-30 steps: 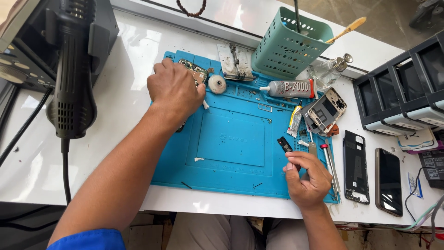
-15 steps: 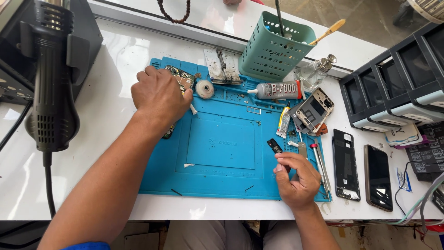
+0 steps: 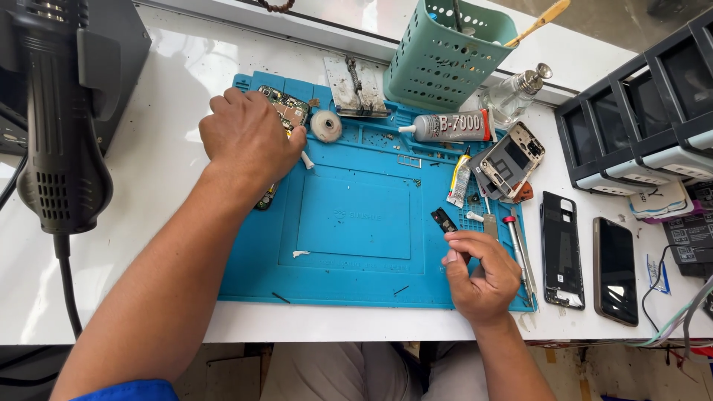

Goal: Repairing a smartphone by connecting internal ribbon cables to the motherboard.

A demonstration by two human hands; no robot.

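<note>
While my right hand (image 3: 483,278) sits at the near right edge of the blue mat (image 3: 349,223), its fingers are pinched narrow on a small black part (image 3: 443,220), which sticks out up and to the left of my fingertips, long axis slanting that way. I can't tell exactly what the part is. Just right of this hand lie a red-tipped screwdriver (image 3: 516,245) and tweezers, running near-to-far. Beyond them to the right are a dark phone back frame (image 3: 562,249) and a black phone (image 3: 615,269), flat, side by side.

Farther out and well to the left, my left hand (image 3: 249,141) is closed down over a phone circuit board (image 3: 284,111) at the mat's far left corner, knuckles up, fingers curled; the board shows past the fingertips and a bit below the palm. The board is well apart from the black part, up-left across the mat. So the left hand is nearer the board, the right nearer the part. Just right of the left hand sits a small white roll (image 3: 325,126); farther right a glue tube (image 3: 453,128), then the green basket (image 3: 442,56).
</note>
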